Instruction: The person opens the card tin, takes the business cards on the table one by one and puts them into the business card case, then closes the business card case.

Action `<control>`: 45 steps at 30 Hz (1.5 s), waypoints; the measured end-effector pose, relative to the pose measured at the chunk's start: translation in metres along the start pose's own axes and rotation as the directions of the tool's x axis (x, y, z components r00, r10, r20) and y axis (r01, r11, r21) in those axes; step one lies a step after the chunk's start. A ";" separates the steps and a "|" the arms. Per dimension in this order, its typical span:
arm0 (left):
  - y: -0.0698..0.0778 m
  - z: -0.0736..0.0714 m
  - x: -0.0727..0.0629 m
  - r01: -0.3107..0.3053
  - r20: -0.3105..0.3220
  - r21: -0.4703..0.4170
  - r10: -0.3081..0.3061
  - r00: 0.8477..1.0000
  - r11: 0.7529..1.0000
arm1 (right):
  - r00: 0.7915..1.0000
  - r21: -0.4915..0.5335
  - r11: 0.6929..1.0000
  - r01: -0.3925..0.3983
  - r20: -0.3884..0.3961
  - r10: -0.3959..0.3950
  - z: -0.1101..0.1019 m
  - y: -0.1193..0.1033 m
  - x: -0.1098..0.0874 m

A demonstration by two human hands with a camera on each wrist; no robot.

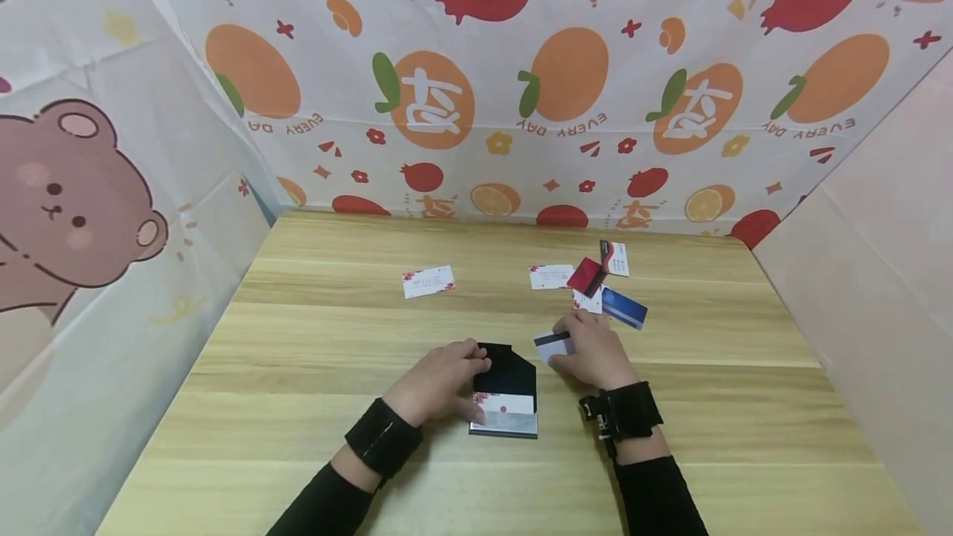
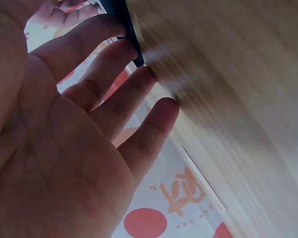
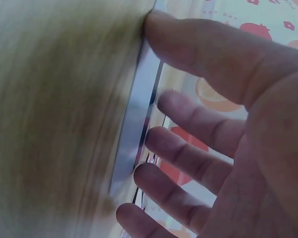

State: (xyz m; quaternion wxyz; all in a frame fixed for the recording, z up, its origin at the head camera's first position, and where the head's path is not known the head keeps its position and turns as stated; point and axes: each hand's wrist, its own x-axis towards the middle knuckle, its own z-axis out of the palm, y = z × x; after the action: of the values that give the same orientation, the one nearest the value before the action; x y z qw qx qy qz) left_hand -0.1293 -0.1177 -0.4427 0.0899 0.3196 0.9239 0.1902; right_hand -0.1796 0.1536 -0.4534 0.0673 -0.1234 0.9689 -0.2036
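An unfolded card case point(image 1: 505, 424), with a black flap point(image 1: 508, 369) and a silvery front, lies on the table. A white card with a red floral print point(image 1: 514, 404) sticks out of its pocket. My left hand point(image 1: 438, 383) rests at its left side, thumb on the silvery front and fingertips on the flap. In the left wrist view the fingers point(image 2: 121, 106) are fairly straight. To the right, my right hand point(image 1: 596, 350) pinches a whitish card with a black stripe point(image 1: 549, 347) by its edges, low over the table. In the right wrist view the thumb point(image 3: 188, 42) touches this card point(image 3: 136, 119).
Beyond my right hand lie a blue card point(image 1: 625, 309), a red card point(image 1: 586, 278), a white card with a red and black curve point(image 1: 616, 258) and white floral cards point(image 1: 551, 276), partly overlapping. Another floral card point(image 1: 428, 281) lies farther left. A fruit-print cloth point(image 1: 499, 139) hangs behind the table.
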 end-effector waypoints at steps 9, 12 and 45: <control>0.000 0.001 0.000 -0.002 -0.003 0.002 0.002 1.000 1.000 | 0.998 0.010 0.998 -0.057 0.028 0.057 0.001 0.002 -0.002; -0.001 0.001 0.000 -0.005 -0.007 0.005 0.005 1.000 1.000 | 0.995 0.018 0.996 -0.085 0.043 0.084 0.002 0.001 -0.001; -0.001 0.002 0.000 0.013 0.007 -0.032 -0.012 1.000 0.999 | 0.998 0.107 0.994 0.024 0.060 -0.031 0.001 -0.013 -0.002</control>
State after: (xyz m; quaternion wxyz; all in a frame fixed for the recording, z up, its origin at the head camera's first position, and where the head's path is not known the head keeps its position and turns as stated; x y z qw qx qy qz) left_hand -0.1290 -0.1181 -0.4448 0.0991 0.3130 0.9225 0.2031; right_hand -0.1746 0.1420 -0.4491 0.1008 -0.1391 0.9524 -0.2520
